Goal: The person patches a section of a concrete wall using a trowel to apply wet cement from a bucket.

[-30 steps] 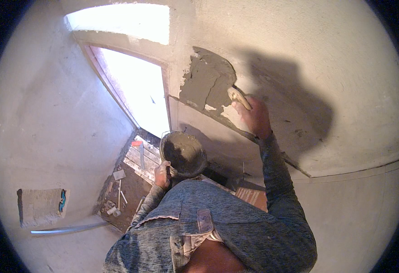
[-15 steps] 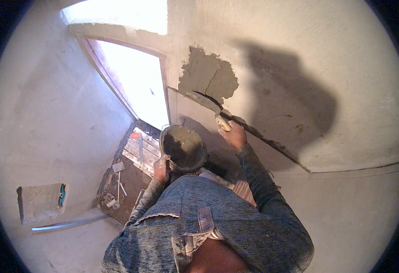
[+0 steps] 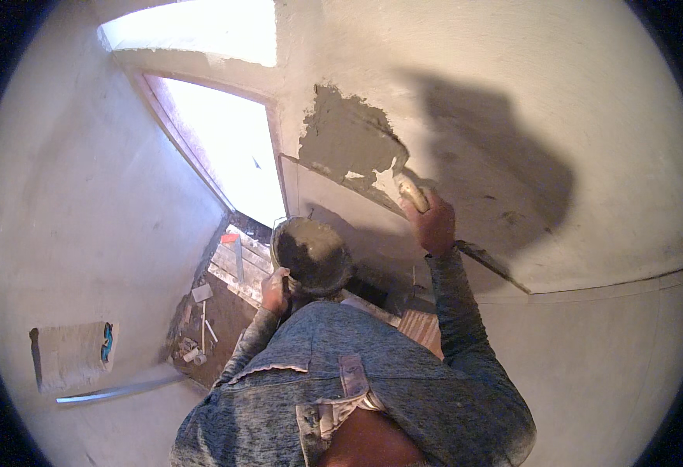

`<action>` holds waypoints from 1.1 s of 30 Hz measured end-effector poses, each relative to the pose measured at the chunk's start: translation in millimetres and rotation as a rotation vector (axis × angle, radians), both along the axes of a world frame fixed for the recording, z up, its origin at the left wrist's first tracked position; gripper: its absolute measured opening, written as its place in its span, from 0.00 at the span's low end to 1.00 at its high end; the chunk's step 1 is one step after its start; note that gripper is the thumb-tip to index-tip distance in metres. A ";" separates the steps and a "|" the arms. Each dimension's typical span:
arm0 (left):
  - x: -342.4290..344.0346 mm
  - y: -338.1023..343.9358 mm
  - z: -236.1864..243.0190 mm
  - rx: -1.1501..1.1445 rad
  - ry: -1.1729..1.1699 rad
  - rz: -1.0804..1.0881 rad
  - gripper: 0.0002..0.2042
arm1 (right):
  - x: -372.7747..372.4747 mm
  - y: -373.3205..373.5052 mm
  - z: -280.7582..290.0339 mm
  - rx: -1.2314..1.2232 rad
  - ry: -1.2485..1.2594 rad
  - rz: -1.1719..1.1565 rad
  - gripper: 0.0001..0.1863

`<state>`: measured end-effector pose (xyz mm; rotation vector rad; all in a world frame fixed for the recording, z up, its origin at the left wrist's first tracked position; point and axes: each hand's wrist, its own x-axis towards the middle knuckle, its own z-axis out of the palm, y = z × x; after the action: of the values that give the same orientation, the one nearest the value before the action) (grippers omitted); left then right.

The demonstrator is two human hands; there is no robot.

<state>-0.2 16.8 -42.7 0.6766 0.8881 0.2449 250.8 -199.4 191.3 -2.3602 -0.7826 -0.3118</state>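
My right hand [image 3: 436,223] is wrapped round the pale handle of a trowel [image 3: 410,191], and its dark blade lies against the wall at the right end of a wet grey mortar patch [image 3: 341,136]. Ragged pale spots show along the lower edge of that patch. In front of my body, my left hand [image 3: 275,290] grips the side of a round dark bucket [image 3: 322,245], tilted enough to show grey mortar inside.
A bright doorway [image 3: 224,140] stands left of the patch. A dark groove [image 3: 493,268] crosses the wall below my right hand. On the floor at lower left lie boards [image 3: 248,257] and debris. A metal strip [image 3: 123,387] runs near a recess [image 3: 73,354] in the left wall.
My right hand has moved right and slightly up with the trowel, sweeping from the patch's lower edge to its right side. The patch looks smoother. My left hand keeps the bucket in place.
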 end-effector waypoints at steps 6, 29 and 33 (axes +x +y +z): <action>-3.7 1.3 0.5 0.068 -0.017 -0.046 0.09 | -14.4 6.6 62.5 0.104 -0.039 0.025 0.13; -21.0 8.7 -54.1 0.660 0.037 -0.332 0.08 | 41.3 7.1 127.5 0.234 0.544 0.221 0.15; -23.4 12.2 -110.7 0.749 0.039 -0.386 0.09 | 8.8 -22.8 114.3 0.265 0.490 0.148 0.14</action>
<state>-23.5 29.0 -153.4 1.5333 0.6716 0.2148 259.7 -222.2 305.6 -1.9954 -0.6262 0.2104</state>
